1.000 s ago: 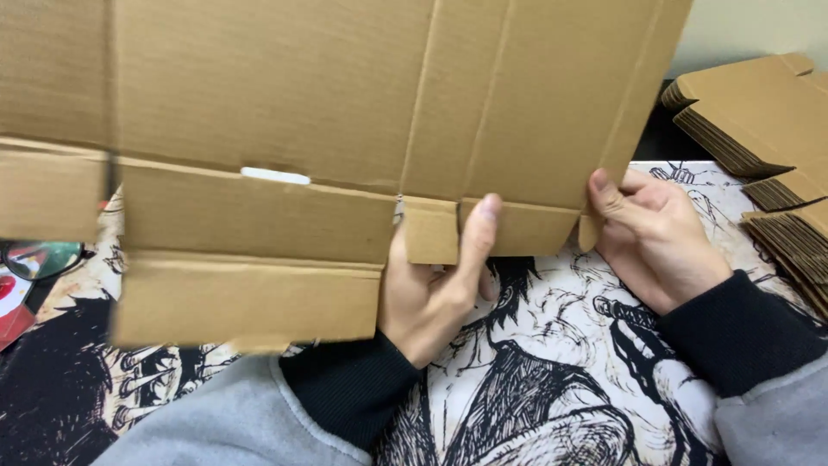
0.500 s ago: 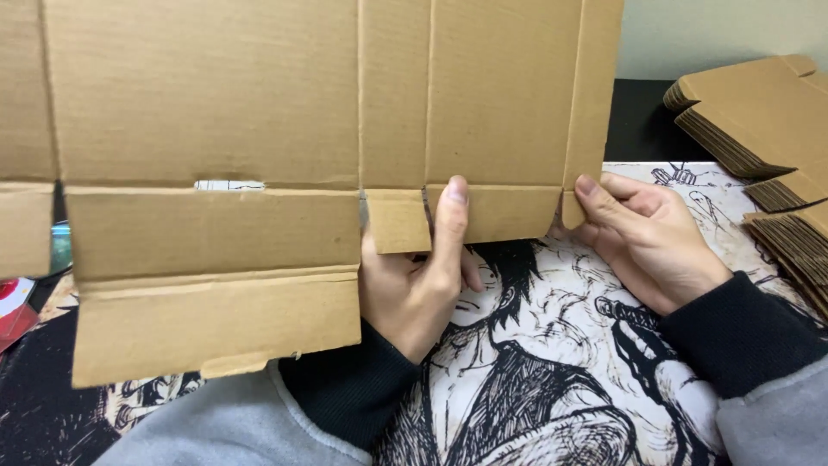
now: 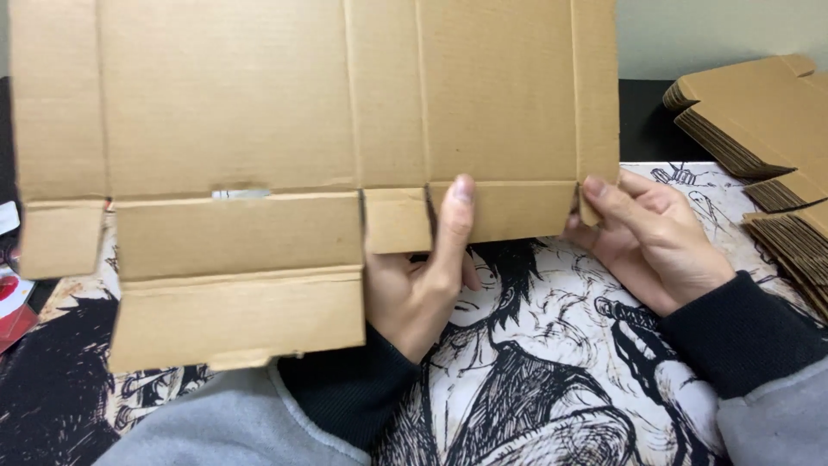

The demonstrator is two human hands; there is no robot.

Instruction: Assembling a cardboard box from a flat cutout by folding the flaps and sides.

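Note:
A flat, die-cut brown cardboard box blank (image 3: 259, 129) is held upright in front of me and fills the upper half of the view. My left hand (image 3: 427, 276) grips its lower edge near the middle, thumb pressed over a small flap. My right hand (image 3: 655, 242) pinches the blank's lower right corner flap with its fingertips. Both sleeves are grey with dark cuffs. The blank's creases and side flaps are visible, and a wide lower flap hangs at the left.
A stack of more flat cardboard blanks (image 3: 759, 121) lies at the right, with another pile (image 3: 798, 246) below it. The tabletop is covered by a black-and-white comic-art mat (image 3: 535, 362). A red and white object (image 3: 13, 298) sits at the left edge.
The blank has shifted left and straightened from a tilt. My left hand's thumb slid up over the small flap. My right hand stayed on the right corner.

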